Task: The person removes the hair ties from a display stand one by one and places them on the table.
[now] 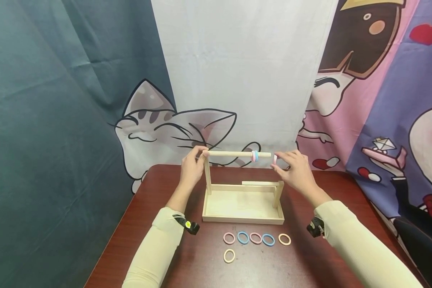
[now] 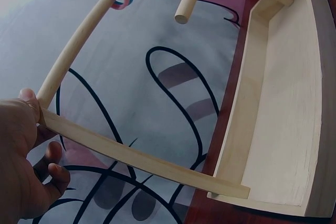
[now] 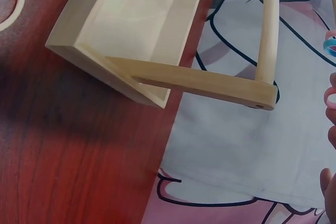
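A wooden rack has a tray base (image 1: 243,219), a tall post (image 1: 208,176) at left and a short post (image 1: 278,195) at right. My left hand (image 1: 193,170) grips the tall post's top, where the upper rod (image 1: 230,153) joins; the left wrist view shows its thumb (image 2: 27,96) there. Pink and blue rings (image 1: 255,156) hang together on that rod towards its free right end. Just right of the tip, my right hand (image 1: 297,170) pinches a pink ring (image 1: 275,159) between thumb and fingers, apart from the rod. In the right wrist view this hand is mostly cut off.
A lower rod (image 1: 260,183) points left from the short post. In front of the tray lie several loose rings: a pink ring (image 1: 224,238), a blue ring (image 1: 238,237) and a beige ring (image 1: 225,256) among them. A printed curtain (image 1: 237,80) hangs behind the brown table (image 1: 137,240).
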The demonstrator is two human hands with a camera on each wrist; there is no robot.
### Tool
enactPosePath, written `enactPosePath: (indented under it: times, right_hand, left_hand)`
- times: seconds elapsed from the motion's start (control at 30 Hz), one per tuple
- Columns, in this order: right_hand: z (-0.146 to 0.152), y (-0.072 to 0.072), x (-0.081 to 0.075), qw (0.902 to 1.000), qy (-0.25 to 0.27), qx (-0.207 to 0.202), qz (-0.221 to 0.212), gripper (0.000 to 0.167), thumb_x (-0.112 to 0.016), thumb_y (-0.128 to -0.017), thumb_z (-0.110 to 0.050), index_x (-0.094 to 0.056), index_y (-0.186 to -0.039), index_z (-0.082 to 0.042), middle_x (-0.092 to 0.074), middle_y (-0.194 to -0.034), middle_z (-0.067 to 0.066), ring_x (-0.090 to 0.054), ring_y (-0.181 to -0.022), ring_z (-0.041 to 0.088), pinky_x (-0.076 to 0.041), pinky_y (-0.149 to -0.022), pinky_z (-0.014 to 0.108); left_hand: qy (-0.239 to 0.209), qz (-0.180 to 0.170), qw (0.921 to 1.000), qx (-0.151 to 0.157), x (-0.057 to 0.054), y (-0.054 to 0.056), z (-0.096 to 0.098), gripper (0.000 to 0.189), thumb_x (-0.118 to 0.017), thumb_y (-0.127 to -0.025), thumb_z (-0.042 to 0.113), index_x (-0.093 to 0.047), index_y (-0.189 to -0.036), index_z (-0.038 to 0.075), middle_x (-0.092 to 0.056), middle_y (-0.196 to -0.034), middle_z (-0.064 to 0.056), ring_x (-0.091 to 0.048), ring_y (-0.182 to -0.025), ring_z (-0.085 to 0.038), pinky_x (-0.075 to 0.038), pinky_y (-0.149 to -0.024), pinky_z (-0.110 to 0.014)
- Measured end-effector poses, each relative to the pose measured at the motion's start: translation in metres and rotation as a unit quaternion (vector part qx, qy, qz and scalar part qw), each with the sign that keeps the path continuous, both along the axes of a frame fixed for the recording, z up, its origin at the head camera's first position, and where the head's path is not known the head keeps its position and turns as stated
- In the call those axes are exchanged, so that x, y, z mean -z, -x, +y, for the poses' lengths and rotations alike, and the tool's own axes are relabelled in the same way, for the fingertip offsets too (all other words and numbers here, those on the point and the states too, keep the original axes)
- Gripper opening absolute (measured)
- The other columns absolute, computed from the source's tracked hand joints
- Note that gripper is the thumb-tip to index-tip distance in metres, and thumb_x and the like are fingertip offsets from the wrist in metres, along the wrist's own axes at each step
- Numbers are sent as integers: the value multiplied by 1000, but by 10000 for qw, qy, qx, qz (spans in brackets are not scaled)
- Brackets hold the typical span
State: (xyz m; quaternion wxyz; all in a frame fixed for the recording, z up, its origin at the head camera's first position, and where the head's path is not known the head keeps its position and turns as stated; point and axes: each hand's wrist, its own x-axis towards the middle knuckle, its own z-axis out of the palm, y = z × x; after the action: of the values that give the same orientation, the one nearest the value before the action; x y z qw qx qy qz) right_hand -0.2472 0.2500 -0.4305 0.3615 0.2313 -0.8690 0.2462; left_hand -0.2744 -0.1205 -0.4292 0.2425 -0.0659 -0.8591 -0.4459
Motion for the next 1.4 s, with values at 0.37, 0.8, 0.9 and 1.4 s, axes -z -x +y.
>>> enactPosePath:
  times: [0.37, 0.8, 0.9, 1.4]
  right_hand:
    - [1, -6, 9, 9995, -33, -263, 162, 43, -99, -80, -15, -82, -116, -1, -79, -100, 20, -62, -92, 37, -42, -80, 59]
    - [-1, -18, 15, 9984, -259, -485, 91, 41, -98, -81, -18, -82, -116, -4, -74, -98, 14, -57, -93, 31, -38, -81, 52]
    - [-3, -21, 17, 9978, -310, -576, 87, 40, -98, -80, -18, -82, -115, -5, -73, -97, 13, -56, -92, 30, -37, -81, 50]
    - [-12, -37, 24, 9951, -507, -852, 56, 34, -99, -78, -21, -83, -107, -11, -70, -91, 5, -56, -92, 24, -37, -85, 52]
  left_hand:
    - [-41, -37, 10000, 35, 0, 1, 0, 32, -70, -103, 47, -76, -125, 24, -79, -108, -6, -70, -80, -26, -56, -79, -48]
    - [-49, -31, 10000, 22, -1, 1, 1, 31, -71, -103, 46, -76, -125, 24, -80, -110, -5, -69, -78, -24, -55, -77, -47]
    - [-89, -19, 10000, 24, -1, 1, 1, 31, -71, -103, 45, -76, -125, 24, -80, -109, -6, -70, -78, -25, -55, -77, -47]
    - [-48, -66, 10000, 19, -2, -1, 1, 32, -70, -103, 47, -76, -125, 24, -80, -114, -5, -72, -82, -27, -56, -79, -48]
